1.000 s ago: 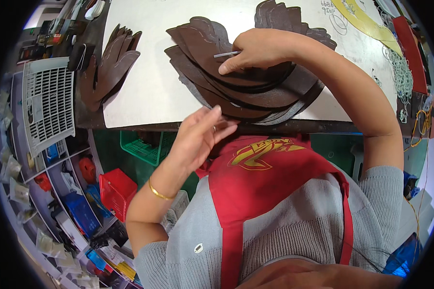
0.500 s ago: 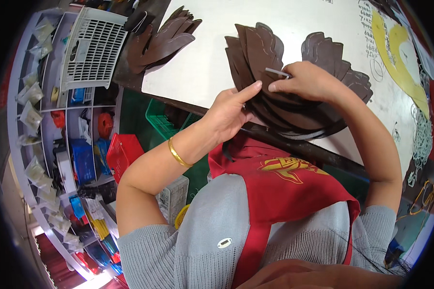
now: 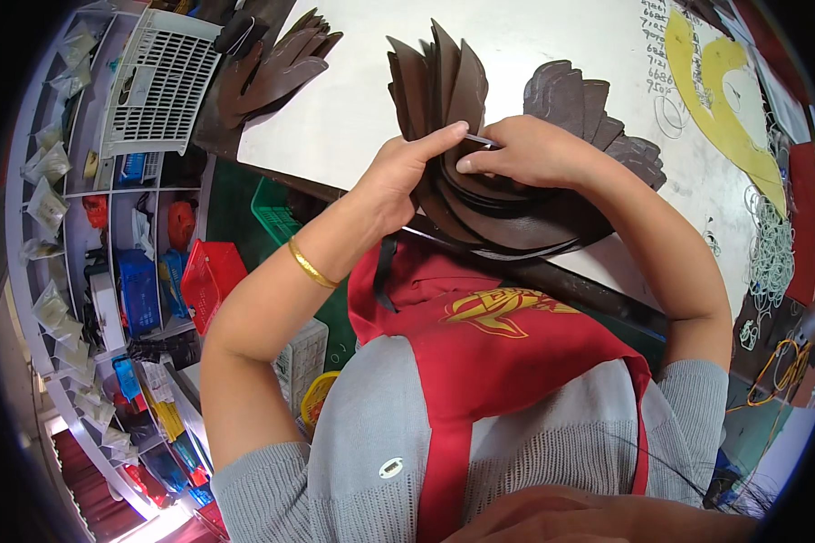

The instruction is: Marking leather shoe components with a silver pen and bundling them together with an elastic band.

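A bundle of curved dark brown leather-like pieces (image 3: 527, 233) lies across the table's near edge, its two ends fanned out. Faint pale lines run along several edges. My left hand (image 3: 397, 176) grips the left part of the bundle, thumb on top and fingers mostly hidden beneath. My right hand (image 3: 534, 152) is closed on a thin silver pen-like stick (image 3: 483, 141), over the middle of the bundle. The stick's tip points toward my left thumb. Another fan of brown pieces (image 3: 285, 77) rests at the table's far left corner.
The white tabletop (image 3: 362, 100) bears handwriting at the far right, near yellow curved templates (image 3: 729, 100). Tangled pale cord (image 3: 770, 249) hangs at the right edge. Left of the table stand shelves with bins, a white plastic basket (image 3: 167, 81), a red bin (image 3: 213, 282) and a green crate (image 3: 276, 213).
The left ends of the brown pieces now stand more upright and spread apart. My left thumb has come closer to the stick in my right hand. The whole view has shifted slightly.
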The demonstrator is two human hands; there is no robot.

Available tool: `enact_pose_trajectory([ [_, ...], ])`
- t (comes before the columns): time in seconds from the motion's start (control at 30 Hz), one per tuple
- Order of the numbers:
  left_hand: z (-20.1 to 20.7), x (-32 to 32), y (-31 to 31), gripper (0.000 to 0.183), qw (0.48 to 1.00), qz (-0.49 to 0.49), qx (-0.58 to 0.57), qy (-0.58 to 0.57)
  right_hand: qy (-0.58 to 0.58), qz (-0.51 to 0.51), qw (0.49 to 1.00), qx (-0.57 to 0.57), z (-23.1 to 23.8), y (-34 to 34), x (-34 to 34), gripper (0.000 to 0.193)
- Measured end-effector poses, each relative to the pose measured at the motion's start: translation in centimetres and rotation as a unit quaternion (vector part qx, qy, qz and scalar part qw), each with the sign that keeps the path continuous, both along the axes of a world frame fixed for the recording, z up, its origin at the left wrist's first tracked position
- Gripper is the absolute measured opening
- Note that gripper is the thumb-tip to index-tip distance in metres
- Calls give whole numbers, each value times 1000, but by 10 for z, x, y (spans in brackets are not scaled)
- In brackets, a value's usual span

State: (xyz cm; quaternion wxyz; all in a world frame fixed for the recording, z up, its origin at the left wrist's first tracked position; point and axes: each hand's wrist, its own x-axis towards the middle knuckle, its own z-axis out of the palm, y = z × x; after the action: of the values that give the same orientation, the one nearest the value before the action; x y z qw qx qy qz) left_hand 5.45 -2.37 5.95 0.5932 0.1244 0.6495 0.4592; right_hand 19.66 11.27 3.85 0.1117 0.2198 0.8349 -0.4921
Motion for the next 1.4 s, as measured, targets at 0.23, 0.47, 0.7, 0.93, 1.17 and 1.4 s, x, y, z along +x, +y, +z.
enact_pose_trajectory([
  [0.23,-20,4,-3,36,988,125,42,-85,41,-3,998,50,-1,-3,13,52],
  [0.47,-38,-7,-18,36,982,83,104,-136,99,-48,990,93,10,-23,26,42],
  [0.7,-28,-33,-27,40,986,79,144,-30,101,-18,971,215,18,-58,-14,37],
  [0.93,2,-122,-55,48,973,72,204,80,155,-86,977,115,26,-47,-56,45],
  [1.17,140,-327,-136,47,910,94,32,403,90,-214,969,-90,25,-14,-59,35],
  [1.4,204,-395,-80,51,542,41,19,839,94,-164,975,-117,23,20,-148,34],
])
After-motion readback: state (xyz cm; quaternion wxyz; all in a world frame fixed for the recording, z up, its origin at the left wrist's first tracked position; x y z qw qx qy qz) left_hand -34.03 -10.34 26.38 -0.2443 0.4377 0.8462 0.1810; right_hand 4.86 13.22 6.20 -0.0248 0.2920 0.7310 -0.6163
